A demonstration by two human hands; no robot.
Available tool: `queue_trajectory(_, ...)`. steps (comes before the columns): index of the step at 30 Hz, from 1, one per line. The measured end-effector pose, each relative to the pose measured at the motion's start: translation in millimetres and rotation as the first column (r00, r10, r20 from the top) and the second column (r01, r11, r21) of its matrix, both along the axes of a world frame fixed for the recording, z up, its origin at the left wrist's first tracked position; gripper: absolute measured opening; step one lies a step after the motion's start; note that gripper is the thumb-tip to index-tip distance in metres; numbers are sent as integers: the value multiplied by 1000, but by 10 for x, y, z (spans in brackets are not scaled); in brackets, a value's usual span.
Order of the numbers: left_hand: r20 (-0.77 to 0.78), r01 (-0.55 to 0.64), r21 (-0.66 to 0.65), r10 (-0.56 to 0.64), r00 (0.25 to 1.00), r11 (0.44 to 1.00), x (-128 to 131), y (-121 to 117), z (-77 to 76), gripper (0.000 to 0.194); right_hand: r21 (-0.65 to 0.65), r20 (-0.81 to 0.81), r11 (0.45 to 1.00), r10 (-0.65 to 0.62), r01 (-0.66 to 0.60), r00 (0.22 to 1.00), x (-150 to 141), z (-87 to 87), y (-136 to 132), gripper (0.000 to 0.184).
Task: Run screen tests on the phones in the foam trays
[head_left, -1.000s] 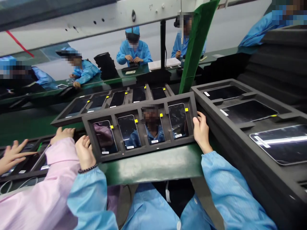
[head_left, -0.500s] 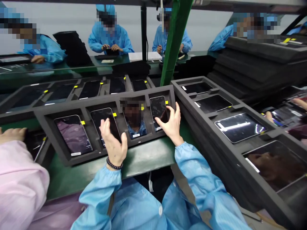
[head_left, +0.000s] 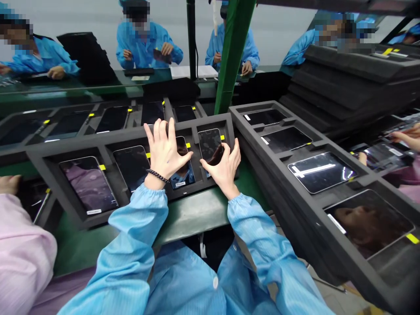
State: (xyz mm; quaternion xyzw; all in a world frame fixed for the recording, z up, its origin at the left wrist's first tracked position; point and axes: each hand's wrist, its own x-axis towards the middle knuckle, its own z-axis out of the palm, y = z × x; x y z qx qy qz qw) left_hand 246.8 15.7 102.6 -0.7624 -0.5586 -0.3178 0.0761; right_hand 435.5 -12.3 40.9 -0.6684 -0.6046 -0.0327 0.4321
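A black foam tray (head_left: 74, 144) leans toward me on the green bench, with dark phone screens lying in its compartments. Each screen bears a yellow tab; white labels show on some. My right hand (head_left: 226, 168) spans the rightmost phone screen (head_left: 210, 142), thumb at its left edge and fingers at its right. Spread wide, my left hand (head_left: 164, 151) hovers over the tray. It partly covers the third phone screen (head_left: 182, 175); whether it touches is unclear. To its left lie another phone screen (head_left: 129, 164) and the leftmost one (head_left: 88, 183).
Another foam tray of screens (head_left: 262, 151) stands at right, with stacked black trays (head_left: 344, 87) behind. A further tray (head_left: 105, 105) lies beyond mine. A green post (head_left: 232, 57) rises ahead. A co-worker's pink sleeve (head_left: 22, 245) is close at left; co-workers sit opposite.
My left hand has moved up and right, from beside the second screen to over the third, fingers now spread. My right hand stays at the rightmost screen. The view has shifted slightly.
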Motion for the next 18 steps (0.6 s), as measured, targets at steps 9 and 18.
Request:
queue_trajectory(9,50,-36,22,35,998,999,149,-61,-99,103,-20,3,1000,6,-6,1000,7,-9,2,85)
queue_trajectory(18,91,-12,41,8,996,999,143,-21,-172,100,-22,-3,1000,20,-20,1000,4,-30,-33,85)
